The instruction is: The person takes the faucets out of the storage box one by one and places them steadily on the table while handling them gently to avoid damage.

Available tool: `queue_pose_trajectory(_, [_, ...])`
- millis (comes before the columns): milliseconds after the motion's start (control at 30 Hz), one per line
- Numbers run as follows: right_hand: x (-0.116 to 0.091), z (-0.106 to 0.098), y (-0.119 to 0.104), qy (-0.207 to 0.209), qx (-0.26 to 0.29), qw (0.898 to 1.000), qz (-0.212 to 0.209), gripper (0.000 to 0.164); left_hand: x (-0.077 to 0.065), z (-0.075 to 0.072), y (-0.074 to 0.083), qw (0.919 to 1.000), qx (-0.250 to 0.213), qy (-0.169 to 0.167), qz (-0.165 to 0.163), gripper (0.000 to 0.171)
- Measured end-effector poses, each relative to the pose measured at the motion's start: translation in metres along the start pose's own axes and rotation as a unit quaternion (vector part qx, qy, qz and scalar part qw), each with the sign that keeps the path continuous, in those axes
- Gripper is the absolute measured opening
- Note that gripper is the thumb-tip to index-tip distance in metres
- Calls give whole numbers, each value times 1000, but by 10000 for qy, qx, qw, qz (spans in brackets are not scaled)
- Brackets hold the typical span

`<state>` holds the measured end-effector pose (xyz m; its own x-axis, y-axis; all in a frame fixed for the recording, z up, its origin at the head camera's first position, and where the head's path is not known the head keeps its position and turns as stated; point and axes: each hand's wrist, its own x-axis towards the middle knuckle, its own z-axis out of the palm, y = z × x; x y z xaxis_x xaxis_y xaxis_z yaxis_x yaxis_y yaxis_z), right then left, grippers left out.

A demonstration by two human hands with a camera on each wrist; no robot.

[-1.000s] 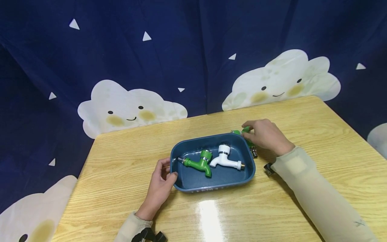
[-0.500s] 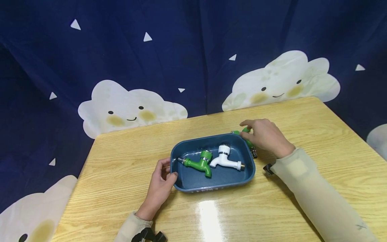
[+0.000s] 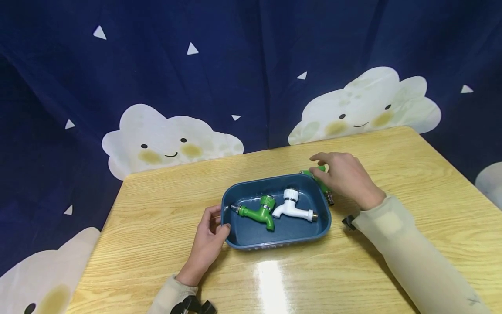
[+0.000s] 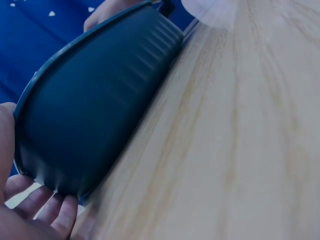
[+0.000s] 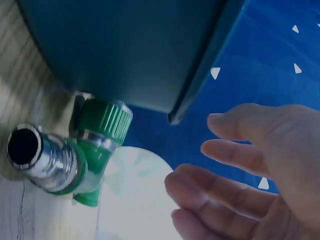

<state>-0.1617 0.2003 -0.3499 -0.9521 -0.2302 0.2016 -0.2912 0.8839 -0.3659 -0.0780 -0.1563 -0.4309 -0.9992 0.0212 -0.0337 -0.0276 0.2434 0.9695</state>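
A dark blue plastic basin (image 3: pixel 251 240) stands on the table, holding a green faucet (image 3: pixel 256 213) and a white faucet (image 3: pixel 291 205). My left hand (image 3: pixel 209 237) grips the basin's left end, thumb at the rim and fingers against the outer wall, as the left wrist view shows too. Outside the back right corner lies a second green faucet (image 5: pixel 95 155) with a silver threaded end, partly hidden in the head view by the basin and hand. Above it hovers my right hand (image 3: pixel 347 179), loosely bent fingers holding nothing; the right wrist view shows a gap between them.
The wooden table (image 3: pixel 157 218) reaches back to a dark blue curtain (image 3: pixel 251 65) printed with white clouds. A black wrist camera (image 3: pixel 194 305) sits on the left sleeve, close over the tabletop.
My right hand has risen slightly off the faucet outside the basin, its thumb and fingers drawing away from it. The left hand, the basin and the faucets stay put.
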Motion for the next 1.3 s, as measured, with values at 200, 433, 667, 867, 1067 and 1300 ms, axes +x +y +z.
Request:
queue_pose_trajectory(200, [-4, 1, -14, 419, 216, 9972, -577, 30, 0, 0, -1, 10000, 6, 16, 24, 48])
queue_pose_trajectory(433, [-11, 3, -26, 649, -11, 9909, -1179, 29, 0, 0, -2, 10000, -7, -9, 79, 48])
queue_pose_trajectory(667, [-15, 7, -32, 626, -56, 9870, -1479, 28, 0, 0, -2, 9999, -15, 1, 104, 48])
queue_pose_trajectory(867, [-21, 14, -39, 456, -93, 9859, -1608, 29, 1, 0, -2, 9999, -27, -21, 110, 49])
queue_pose_trajectory(1067, [-24, 19, -47, 163, -238, 9845, -1730, 33, 0, 0, -2, 10000, -47, 4, 88, 48])
queue_pose_trajectory(1300, [-26, 23, -48, -74, -316, 9842, -1738, 32, 1, 1, -1, 10000, -26, -5, 58, 48])
